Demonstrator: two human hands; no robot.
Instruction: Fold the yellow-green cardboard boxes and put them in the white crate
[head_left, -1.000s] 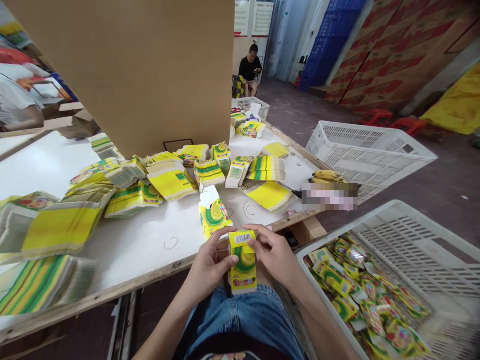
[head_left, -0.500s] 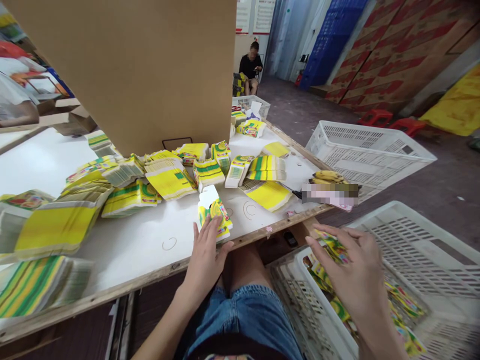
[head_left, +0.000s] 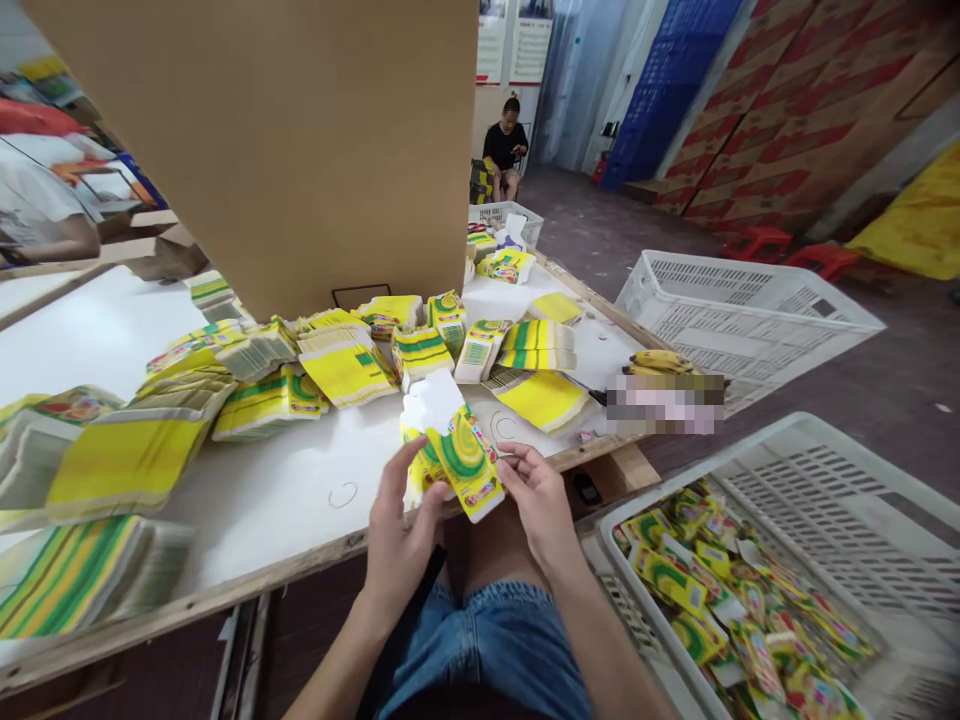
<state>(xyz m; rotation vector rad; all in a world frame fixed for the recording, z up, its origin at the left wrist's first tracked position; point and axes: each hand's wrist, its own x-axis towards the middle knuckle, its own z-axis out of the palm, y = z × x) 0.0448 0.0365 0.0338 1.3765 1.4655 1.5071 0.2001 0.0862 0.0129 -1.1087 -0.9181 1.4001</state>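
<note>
A flat yellow-and-green carton (head_left: 471, 462) with a white top flap is tilted in front of me at the table's near edge. My right hand (head_left: 541, 497) pinches its right side between thumb and fingers. To its left, my left hand (head_left: 405, 520) has thumb and fingers spread apart, close to the carton. Behind it lies a small pile of similar cartons (head_left: 417, 436), partly covered by the held one and by my left fingers. A white crate (head_left: 799, 432) on my right holds many yellow-and-green packets (head_left: 720, 590).
Bundles of flat cartons (head_left: 349, 370) spread across the white table (head_left: 277, 500). A tall cardboard sheet (head_left: 285, 150) stands behind them. Bananas (head_left: 660, 362) lie at the table's right corner, near another white crate (head_left: 750, 300). A person (head_left: 505, 150) sits at the back.
The earlier carton went rightward with my right hand to the crate and is no longer held. My right hand has come back and grips another carton from the pile; my left hand moved slightly.
</note>
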